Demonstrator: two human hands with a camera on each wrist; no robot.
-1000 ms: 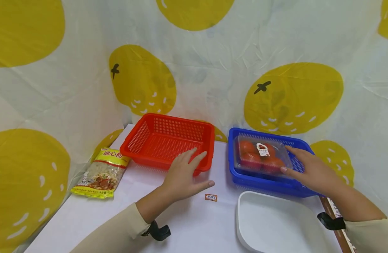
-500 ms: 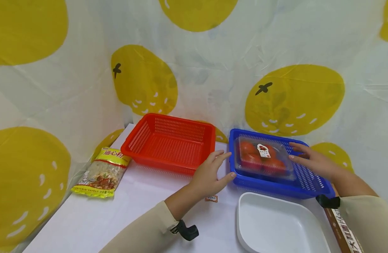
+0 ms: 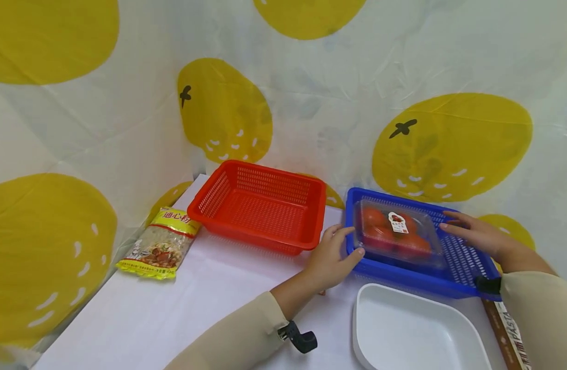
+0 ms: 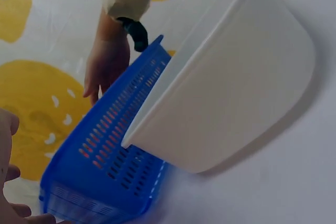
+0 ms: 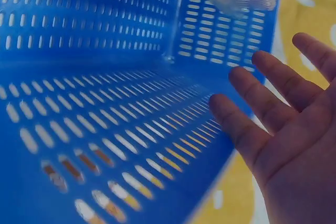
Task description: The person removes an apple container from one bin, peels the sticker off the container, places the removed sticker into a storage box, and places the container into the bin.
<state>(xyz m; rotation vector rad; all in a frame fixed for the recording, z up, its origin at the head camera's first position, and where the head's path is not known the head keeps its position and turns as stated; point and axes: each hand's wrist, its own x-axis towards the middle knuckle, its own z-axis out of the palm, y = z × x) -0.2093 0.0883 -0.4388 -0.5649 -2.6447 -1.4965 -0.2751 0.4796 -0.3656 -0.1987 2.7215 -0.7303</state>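
A clear plastic box of red tomatoes (image 3: 396, 234) with a small label lies in the blue basket (image 3: 459, 257). My left hand (image 3: 334, 253) is at the basket's front left corner, fingers relaxed along the left wall and the thumb on the rim close to the box. My right hand (image 3: 473, 234) hovers over the right half of the basket, fingers straight and pointing at the box's right side, a small gap away. The right wrist view shows the right hand (image 5: 283, 124) spread open above the blue basket's floor (image 5: 105, 87). Neither hand holds anything.
An empty red basket (image 3: 260, 205) stands left of the blue one. A bag of pasta (image 3: 161, 244) lies at the far left. A white tray (image 3: 413, 329) sits in front of the blue basket, with a long pasta box (image 3: 510, 334) at the right edge. Patterned cloth walls close the back and sides.
My left hand has moved right from the front of the red basket to the blue basket's left corner. My right hand has slid from the box's near right side further back over the basket.
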